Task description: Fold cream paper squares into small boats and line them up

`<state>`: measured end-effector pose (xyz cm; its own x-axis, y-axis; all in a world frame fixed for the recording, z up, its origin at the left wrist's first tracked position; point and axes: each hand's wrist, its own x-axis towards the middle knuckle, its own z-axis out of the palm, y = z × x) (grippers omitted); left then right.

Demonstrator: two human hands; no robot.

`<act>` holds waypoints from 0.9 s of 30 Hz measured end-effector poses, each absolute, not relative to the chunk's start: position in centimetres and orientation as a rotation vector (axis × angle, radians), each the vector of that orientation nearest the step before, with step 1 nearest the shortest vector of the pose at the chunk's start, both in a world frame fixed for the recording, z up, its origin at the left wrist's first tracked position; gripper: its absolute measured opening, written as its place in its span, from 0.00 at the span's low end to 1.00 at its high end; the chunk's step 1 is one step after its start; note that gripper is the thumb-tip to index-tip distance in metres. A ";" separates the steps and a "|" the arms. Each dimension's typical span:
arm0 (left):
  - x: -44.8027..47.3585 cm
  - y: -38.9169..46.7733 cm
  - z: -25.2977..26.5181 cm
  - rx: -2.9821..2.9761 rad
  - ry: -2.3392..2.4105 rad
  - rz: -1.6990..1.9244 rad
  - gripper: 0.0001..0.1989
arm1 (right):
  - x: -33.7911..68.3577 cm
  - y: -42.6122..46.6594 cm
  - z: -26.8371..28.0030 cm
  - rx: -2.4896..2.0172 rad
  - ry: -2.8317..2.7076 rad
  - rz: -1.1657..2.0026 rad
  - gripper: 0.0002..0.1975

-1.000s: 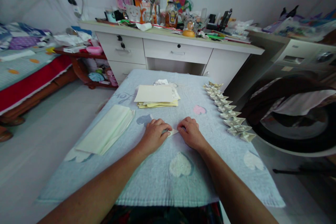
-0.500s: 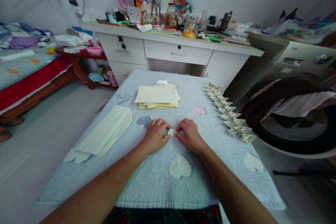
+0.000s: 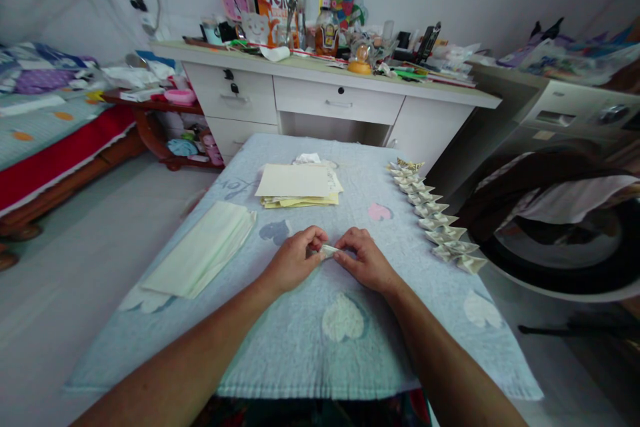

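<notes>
A small folded piece of pale paper (image 3: pixel 329 251) is held between my two hands, just above or on the cloth-covered table (image 3: pixel 280 347). My left hand (image 3: pixel 297 257) pinches its left end, fingers curled. On the right end, the thumb and fingers of my right hand (image 3: pixel 365 257) close on it. Fingertips hide part of the paper. Beyond my hands lies a stack of cream and yellow paper sheets (image 3: pixel 295 180). To the left rests a pile of long pale green folded paper (image 3: pixel 203 250). A row of folded paper boats (image 3: pixel 437 220) runs along the right side.
Behind the table stands a white desk (image 3: pixel 340 97) crowded with jars, bags and small items. A washing machine (image 3: pixel 565 113) with its round door open is close on the right. At left are a bed (image 3: pixel 50 127) and a low wooden shelf (image 3: pixel 145 103).
My left fingers have lifted and curled into a pinch, where they lay flatter before. The paper between my hands now looks narrower. My right hand has shifted only slightly.
</notes>
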<state>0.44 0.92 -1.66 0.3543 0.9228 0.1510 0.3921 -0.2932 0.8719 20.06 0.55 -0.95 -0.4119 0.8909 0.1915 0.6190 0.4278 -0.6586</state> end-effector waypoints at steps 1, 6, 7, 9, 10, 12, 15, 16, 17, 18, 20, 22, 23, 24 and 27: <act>0.4 1.0 -1.7 1.801 1.129 0.881 0.10 | 20.1 0.6 -0.9 -1.243 -2.142 0.701 0.05; 0.5 0.9 -1.3 1.719 1.134 0.823 0.08 | 20.0 0.5 -0.7 -1.177 -2.103 0.689 0.06; 0.5 0.8 -1.1 1.720 1.160 0.807 0.07 | 19.9 0.4 -0.7 -1.168 -2.104 0.684 0.07; 0.5 0.6 -0.7 1.706 1.186 0.787 0.08 | 19.8 0.3 -0.5 -1.158 -2.106 0.673 0.08; 0.5 0.5 -0.6 1.692 1.181 0.782 0.08 | 19.7 0.3 -0.5 -1.156 -2.106 0.668 0.09; 0.5 0.5 -0.6 1.664 1.153 0.784 0.10 | 19.7 0.3 -0.4 -1.152 -2.103 0.659 0.09; 0.4 0.7 -1.0 1.635 1.113 0.813 0.11 | 19.6 0.2 -0.4 -1.129 -2.092 0.663 0.07; 0.3 0.7 -1.2 1.624 1.103 0.824 0.11 | 19.6 0.2 -0.3 -1.123 -2.085 0.671 0.06; 0.3 0.8 -1.3 1.610 1.092 0.831 0.10 | 19.7 0.2 -0.3 -1.120 -2.076 0.681 0.04; 0.2 0.9 -1.5 1.595 1.081 0.838 0.10 | 19.7 0.1 -0.3 -1.119 -2.068 0.696 0.02; 0.2 1.0 -1.6 1.567 1.064 0.849 0.10 | 19.8 0.1 -0.2 -1.117 -2.051 0.730 0.03; 0.1 1.0 -1.7 1.556 1.066 0.856 0.09 | 19.8 0.1 -0.1 -1.112 -2.034 0.757 0.03; 0.1 1.0 -1.7 1.559 1.073 0.858 0.09 | 19.8 0.1 0.0 -1.110 -2.027 0.766 0.03; 0.1 1.0 -1.7 1.566 1.080 0.861 0.09 | 19.8 0.1 0.0 -1.109 -2.022 0.772 0.03; 0.1 0.9 -1.6 1.589 1.078 0.866 0.10 | 19.7 0.1 0.0 -1.100 -2.012 0.775 0.05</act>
